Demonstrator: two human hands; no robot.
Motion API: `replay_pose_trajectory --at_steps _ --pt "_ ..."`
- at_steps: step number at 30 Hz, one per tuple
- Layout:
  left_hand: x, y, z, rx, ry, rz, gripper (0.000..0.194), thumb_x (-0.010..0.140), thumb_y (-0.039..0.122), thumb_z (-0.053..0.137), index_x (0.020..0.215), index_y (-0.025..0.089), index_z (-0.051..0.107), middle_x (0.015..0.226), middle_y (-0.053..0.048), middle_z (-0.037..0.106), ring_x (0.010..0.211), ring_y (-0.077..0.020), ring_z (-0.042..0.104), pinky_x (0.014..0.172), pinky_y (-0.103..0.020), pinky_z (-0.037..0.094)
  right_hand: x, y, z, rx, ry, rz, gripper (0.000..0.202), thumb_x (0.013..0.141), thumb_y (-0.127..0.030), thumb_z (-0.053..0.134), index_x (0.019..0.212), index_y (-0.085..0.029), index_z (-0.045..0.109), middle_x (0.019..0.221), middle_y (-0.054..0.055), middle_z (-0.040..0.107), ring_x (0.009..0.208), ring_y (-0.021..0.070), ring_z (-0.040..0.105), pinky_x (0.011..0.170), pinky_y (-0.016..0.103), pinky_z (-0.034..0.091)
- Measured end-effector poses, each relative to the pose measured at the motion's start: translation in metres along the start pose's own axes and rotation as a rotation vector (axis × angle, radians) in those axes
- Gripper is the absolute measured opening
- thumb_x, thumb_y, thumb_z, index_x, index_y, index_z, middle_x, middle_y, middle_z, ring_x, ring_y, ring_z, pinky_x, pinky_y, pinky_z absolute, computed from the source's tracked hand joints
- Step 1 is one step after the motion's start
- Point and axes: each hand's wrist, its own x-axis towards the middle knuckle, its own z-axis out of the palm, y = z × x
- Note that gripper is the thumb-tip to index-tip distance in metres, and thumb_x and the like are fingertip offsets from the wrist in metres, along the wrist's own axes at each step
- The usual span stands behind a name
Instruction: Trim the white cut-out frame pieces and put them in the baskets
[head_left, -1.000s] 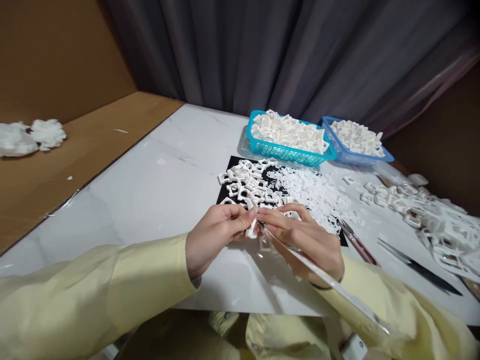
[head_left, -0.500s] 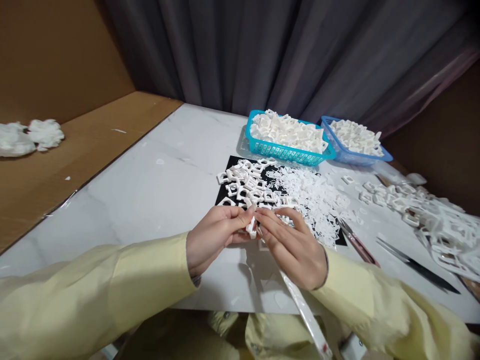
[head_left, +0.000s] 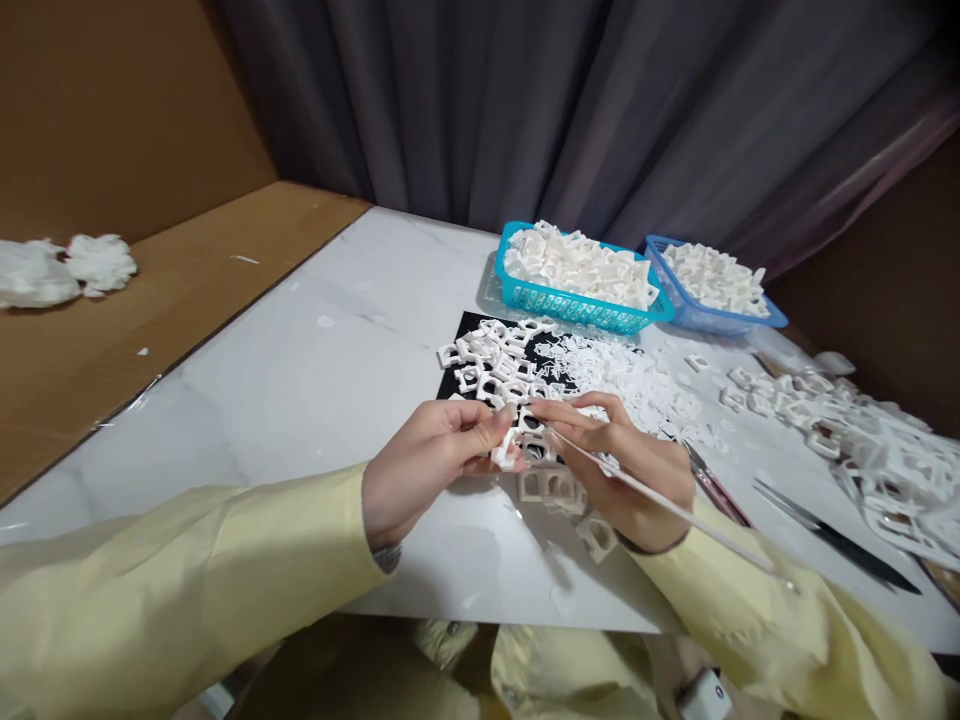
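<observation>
The slender white rod (head_left: 697, 522) in the right hand's (head_left: 634, 475) grip has swung over the yellow right sleeve (head_left: 817, 640); the left hand (head_left: 424, 465) pinches a small white plastic frame (head_left: 507, 452) above the white marbled tabletop (head_left: 300, 400).

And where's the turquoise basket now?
In the head view, the turquoise basket stands right of centre, beyond the black mat, just left of the blue basket.

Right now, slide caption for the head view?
Left hand holds a white piece, right hand a slim tool; beyond sits a heaped teal basket.
</observation>
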Motion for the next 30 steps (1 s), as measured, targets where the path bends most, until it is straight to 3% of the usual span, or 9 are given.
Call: replay_pose_trajectory --at_steps 3,12,30 --pt "0.001 0.000 -0.001 0.030 -0.003 0.025 0.027 0.076 0.037 0.064 0.066 0.012 0.059 0.068 -0.003 0.063 0.067 -0.0119 0.058 0.069 -0.024 0.044 0.002 -0.008 -0.001 0.094 0.007 0.059 0.020 0.075 0.003 0.060 0.082 -0.015 0.057 0.095 0.013 0.071 0.089 0.0227 0.069 0.080 0.040 0.052" --pt "0.000 -0.007 -0.004 0.053 -0.012 0.031 0.026 0.073 0.034 0.066 0.063 0.013 0.054 0.065 0.000 0.056 0.063 -0.0105 0.049 0.061 -0.022 0.037 -0.006 -0.007 0.001 0.168 -0.115 0.042 0.019 0.078 0.000 0.058 0.086 -0.017 0.056 0.108 0.011 0.067 0.100 0.0203 0.064 0.089 0.042 0.049" --pt "-0.002 -0.003 -0.001 0.008 -0.007 0.020 0.025 0.072 0.034 0.067 0.064 0.013 0.056 0.065 -0.001 0.060 0.065 -0.0116 0.053 0.064 -0.022 0.039 0.000 -0.014 -0.002 0.162 -0.060 0.081 0.020 0.075 0.004 0.059 0.079 -0.014 0.054 0.098 0.015 0.070 0.093 0.0225 0.067 0.083 0.041 0.051"
